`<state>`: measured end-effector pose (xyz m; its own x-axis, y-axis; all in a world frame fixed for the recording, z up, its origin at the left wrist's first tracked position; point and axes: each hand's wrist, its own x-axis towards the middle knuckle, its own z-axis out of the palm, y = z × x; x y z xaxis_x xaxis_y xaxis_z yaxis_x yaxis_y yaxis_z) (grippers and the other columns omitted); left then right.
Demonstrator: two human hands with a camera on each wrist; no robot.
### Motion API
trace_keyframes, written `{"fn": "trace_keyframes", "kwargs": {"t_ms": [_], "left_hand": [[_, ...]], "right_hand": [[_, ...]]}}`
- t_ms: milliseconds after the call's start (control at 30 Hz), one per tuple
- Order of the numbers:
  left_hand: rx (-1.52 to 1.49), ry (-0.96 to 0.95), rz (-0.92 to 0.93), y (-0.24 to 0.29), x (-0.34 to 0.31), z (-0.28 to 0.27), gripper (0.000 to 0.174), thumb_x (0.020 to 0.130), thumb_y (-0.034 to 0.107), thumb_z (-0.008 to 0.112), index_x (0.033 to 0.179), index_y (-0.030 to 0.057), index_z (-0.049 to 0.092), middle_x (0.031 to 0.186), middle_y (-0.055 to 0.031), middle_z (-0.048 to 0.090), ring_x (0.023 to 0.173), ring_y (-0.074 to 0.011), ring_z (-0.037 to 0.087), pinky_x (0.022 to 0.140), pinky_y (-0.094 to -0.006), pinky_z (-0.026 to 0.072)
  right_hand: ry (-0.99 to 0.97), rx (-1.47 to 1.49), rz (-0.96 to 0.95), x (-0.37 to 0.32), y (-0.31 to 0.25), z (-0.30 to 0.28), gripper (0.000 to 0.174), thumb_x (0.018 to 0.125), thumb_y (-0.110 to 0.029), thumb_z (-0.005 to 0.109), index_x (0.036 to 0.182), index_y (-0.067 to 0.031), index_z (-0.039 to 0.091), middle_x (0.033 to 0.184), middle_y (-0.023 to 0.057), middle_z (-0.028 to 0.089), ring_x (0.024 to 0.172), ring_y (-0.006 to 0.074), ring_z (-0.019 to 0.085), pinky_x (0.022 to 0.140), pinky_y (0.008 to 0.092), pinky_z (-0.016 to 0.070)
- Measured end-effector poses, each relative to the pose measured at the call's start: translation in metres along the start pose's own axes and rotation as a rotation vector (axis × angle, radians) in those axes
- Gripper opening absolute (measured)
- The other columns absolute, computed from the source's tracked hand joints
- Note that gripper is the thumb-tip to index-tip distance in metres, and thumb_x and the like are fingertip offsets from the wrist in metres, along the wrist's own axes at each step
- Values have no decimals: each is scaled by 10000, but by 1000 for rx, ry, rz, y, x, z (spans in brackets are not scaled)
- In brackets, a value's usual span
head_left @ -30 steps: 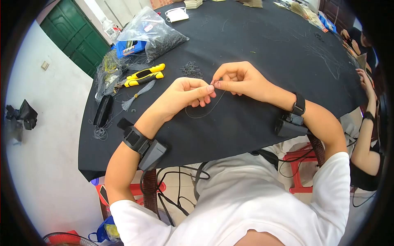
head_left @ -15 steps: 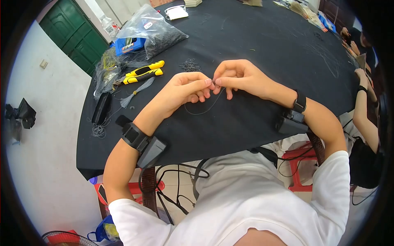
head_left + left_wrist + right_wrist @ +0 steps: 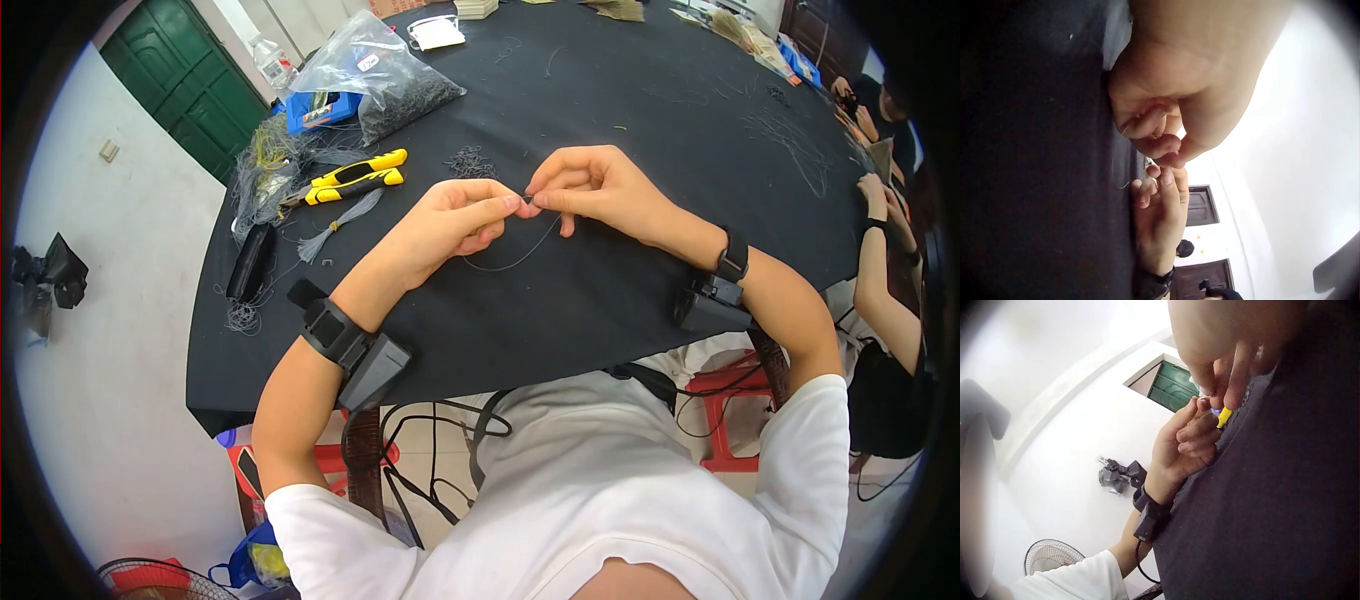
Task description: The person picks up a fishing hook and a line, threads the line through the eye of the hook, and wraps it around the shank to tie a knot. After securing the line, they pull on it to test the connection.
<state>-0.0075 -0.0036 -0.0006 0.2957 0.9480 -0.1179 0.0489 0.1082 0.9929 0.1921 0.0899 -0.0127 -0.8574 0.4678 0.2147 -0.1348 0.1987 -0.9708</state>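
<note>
In the head view, my left hand and right hand meet fingertip to fingertip above the black cloth. Each pinches a thin dark line between thumb and index finger, and its slack hangs in a curve below. The pinched part is mostly hidden by the fingertips. In the left wrist view, the left hand is near and the right hand lies just beyond it. From the right wrist, the left hand's fingertips touch those of the right hand.
Behind the left hand lies a small heap of dark pieces. Yellow-black pliers, a tied bundle of strands and a black case lie leftward. A clear bag of dark pieces stands farther back. Another person's arm is at right.
The hands stay close together, with the fingertips shifting slightly. The right hand's lower fingers have loosened downward, and the hanging curve of line has moved a little to the right.
</note>
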Motion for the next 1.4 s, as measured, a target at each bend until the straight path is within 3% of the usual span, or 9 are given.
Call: {"fn": "trace_keyframes", "kwargs": {"t_ms": [67,233,333,533,833,1400], "left_hand": [[27,25,19,0,0,5,244,898,244,545,960,23,629,567,88,359,490,-1,277,437,-170,191],[126,69,20,-2,1,5,239,891,264,556,899,39,634,587,88,376,516,-5,294,465,-172,212],[127,46,8,0,0,4,226,881,253,570,886,37,635,594,86,393,542,-10,321,485,-176,237],[198,-39,38,1,-1,5,209,885,226,563,895,31,636,580,91,386,549,-14,329,499,-178,245],[169,15,35,0,0,4,225,879,245,570,896,36,650,609,73,412,555,-16,335,499,-181,252],[244,-27,33,0,0,6,255,885,277,556,902,35,634,691,68,460,616,1,378,516,-152,277]], "right_hand": [[-9,-25,19,-1,0,0,138,847,-93,593,923,21,601,840,102,649,684,106,597,578,217,480],[-79,-43,67,-4,-5,1,143,833,-98,615,915,19,604,841,88,649,660,85,585,586,210,478],[-66,-23,-7,-3,-4,2,108,836,-84,622,900,2,608,846,76,649,670,74,590,572,197,466],[63,-87,-49,-3,-3,1,102,835,-92,623,896,-12,610,809,35,630,644,58,565,575,194,446],[-58,-108,-17,-4,-4,1,130,842,-102,610,920,2,606,844,56,638,644,47,545,579,183,439],[42,-122,-37,-3,0,-1,161,830,-108,603,947,2,588,800,50,613,615,75,537,567,201,433]]}}
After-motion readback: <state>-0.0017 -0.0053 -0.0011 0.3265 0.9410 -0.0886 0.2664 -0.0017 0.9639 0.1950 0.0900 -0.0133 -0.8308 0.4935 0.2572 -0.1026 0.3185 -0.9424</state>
